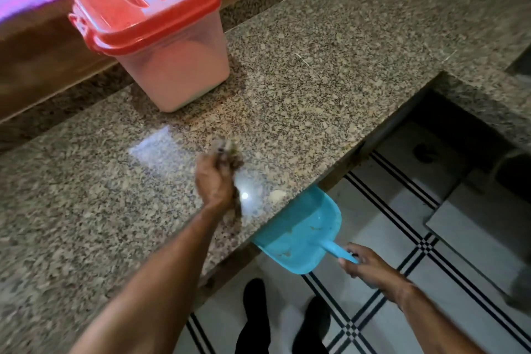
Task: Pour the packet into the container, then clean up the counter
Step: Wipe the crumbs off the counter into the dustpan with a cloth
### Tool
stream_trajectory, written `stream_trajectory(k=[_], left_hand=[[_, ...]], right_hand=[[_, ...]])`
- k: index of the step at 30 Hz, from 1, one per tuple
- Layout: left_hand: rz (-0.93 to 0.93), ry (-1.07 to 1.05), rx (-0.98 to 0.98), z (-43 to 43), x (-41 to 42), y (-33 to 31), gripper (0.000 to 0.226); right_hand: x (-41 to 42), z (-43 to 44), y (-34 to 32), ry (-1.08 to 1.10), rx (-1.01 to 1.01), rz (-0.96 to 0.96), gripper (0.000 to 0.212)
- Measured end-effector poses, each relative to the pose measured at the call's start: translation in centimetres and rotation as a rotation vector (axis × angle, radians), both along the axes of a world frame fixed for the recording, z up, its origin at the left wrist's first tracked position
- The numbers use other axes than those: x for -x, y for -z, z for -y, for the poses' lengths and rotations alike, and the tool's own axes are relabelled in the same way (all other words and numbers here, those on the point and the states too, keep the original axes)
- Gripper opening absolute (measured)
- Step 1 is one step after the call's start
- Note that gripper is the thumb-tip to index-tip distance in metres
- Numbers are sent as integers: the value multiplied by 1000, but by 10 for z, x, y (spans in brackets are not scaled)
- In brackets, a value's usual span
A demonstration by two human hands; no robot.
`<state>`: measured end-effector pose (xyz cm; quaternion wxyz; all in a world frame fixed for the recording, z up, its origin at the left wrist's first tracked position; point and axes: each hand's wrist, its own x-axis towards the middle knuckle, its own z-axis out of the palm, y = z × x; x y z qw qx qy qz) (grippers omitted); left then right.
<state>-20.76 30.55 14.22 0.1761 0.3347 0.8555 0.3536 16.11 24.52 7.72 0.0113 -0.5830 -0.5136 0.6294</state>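
A clear plastic container (175,66) with a red lid (143,6) closed on it stands at the back of the granite counter (316,80), partly filled with pale powder. My left hand (214,181) is on the counter's front part, shut on a dark, blurred cloth or small brush (230,152). A small pale heap of spilled powder (277,195) lies near the counter's edge, right of that hand. My right hand (365,267) grips the handle of a blue dustpan (301,236), held just below the counter's edge under the heap. No packet is in view.
A wooden ledge (43,46) runs behind the counter at the left. The counter steps back at the right around a dark recess (448,129). Below is a white tiled floor (373,210) with black stripes, where my dark shoes (255,319) stand.
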Motion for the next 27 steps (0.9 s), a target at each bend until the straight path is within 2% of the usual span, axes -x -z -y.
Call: stream_trajectory(k=[4, 7, 9, 12, 14, 17, 19, 22, 24, 25, 27], left_hand=[[-57, -222, 75, 0, 93, 5, 23], [-47, -242, 105, -6, 107, 14, 26], [-78, -43, 59, -13, 91, 14, 24], [-176, 488, 12, -25, 61, 23, 22], [-181, 603, -15, -31, 53, 24, 26], [-106, 366, -106, -40, 80, 10, 28], [-177, 134, -17, -50, 121, 18, 29], [-112, -144, 113, -65, 163, 30, 32], [-123, -96, 168, -79, 152, 37, 33], [-184, 5, 172, -83, 134, 33, 33], [-313, 322, 58, -89, 91, 31, 24]], right_hand=[[17, 8, 5, 31, 6, 21, 27], [28, 12, 10, 39, 12, 33, 29], [34, 13, 11, 45, 25, 32, 28], [40, 15, 8, 69, 35, 34, 28], [41, 15, 3, 62, 35, 38, 25], [42, 15, -6, 106, 40, 47, 19], [40, 19, -12, 141, 40, 54, 15], [32, 25, -11, 165, 31, 67, 16], [26, 29, -7, 163, 33, 73, 15], [24, 31, -4, 169, 38, 78, 14], [23, 33, -3, 179, 39, 83, 9]])
